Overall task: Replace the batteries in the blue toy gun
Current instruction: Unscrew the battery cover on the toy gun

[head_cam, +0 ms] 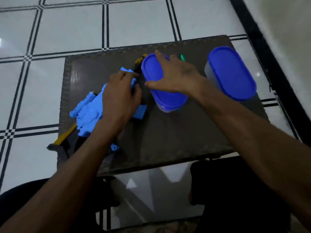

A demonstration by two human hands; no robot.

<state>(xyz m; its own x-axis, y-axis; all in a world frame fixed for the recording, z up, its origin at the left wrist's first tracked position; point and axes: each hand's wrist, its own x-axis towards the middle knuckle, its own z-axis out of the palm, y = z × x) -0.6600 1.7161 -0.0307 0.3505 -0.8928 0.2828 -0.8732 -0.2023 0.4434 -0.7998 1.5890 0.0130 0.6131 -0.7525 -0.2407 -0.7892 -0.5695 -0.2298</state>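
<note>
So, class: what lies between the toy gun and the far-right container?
In the head view, another blue-lidded container stands between the toy gun and the far-right container, with the right hand spread on its lid.

The left hand point(120, 95) hides the blue toy gun's point(89, 113) middle; motion blur smears its details.
</note>
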